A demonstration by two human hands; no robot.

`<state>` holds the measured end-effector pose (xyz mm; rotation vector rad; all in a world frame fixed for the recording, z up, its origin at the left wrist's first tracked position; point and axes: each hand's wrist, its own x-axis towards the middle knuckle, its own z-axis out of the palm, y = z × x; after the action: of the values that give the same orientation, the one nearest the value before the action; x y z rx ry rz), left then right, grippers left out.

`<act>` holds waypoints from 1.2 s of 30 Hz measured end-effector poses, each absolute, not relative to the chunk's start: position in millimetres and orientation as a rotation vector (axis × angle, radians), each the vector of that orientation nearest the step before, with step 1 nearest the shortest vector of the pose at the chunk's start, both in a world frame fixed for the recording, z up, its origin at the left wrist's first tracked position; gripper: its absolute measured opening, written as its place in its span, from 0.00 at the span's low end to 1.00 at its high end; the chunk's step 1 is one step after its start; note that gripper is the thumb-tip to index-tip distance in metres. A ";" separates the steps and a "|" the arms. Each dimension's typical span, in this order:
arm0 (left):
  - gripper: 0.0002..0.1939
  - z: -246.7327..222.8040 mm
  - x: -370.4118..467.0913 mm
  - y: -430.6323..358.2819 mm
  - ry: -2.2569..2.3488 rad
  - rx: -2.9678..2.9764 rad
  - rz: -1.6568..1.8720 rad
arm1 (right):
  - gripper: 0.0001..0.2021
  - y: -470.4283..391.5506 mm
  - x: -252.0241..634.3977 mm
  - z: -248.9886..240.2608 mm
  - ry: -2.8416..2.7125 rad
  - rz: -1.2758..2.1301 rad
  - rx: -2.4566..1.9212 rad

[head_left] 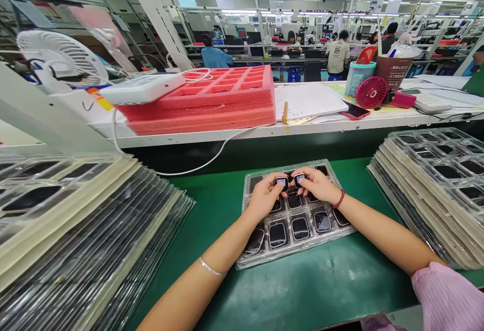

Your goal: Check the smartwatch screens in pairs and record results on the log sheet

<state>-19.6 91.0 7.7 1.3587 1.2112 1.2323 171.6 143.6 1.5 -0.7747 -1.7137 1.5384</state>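
Observation:
My left hand (266,193) is closed on a smartwatch body (281,184), a small dark rounded square with a lit screen. A second lit smartwatch body (300,180) is pinched in my right hand (316,185), thumb over its front. Both are held side by side above a clear plastic tray (295,255). In the tray's pockets lie several dark-screened watch bodies, such as the watch body (300,228) in the front row. My hands cover part of the back rows. The tray rests slightly turned on the green mat (287,290).
Tall stacks of filled clear trays stand on the left (113,235) and right (427,195). On the shelf behind are a red foam tray (212,109), a white device (145,89), papers (310,100), a phone (355,111) and a pink fan (371,92). A white cable (215,157) hangs down.

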 end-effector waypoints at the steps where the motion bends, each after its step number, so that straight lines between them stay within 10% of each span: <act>1: 0.18 8.3 -19.7 90.9 1.209 1.369 1.228 | 0.11 143.7 171.3 2.0 -1.714 1.538 -0.781; 36: 0.23 -2.7 -20.7 94.9 1.254 1.366 1.281 | 0.28 139.0 170.4 7.3 -1.801 1.573 -0.816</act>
<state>-20.7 94.9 -2.7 1.3655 1.2537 1.2810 170.4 139.0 7.3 -0.8162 -1.8015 1.5726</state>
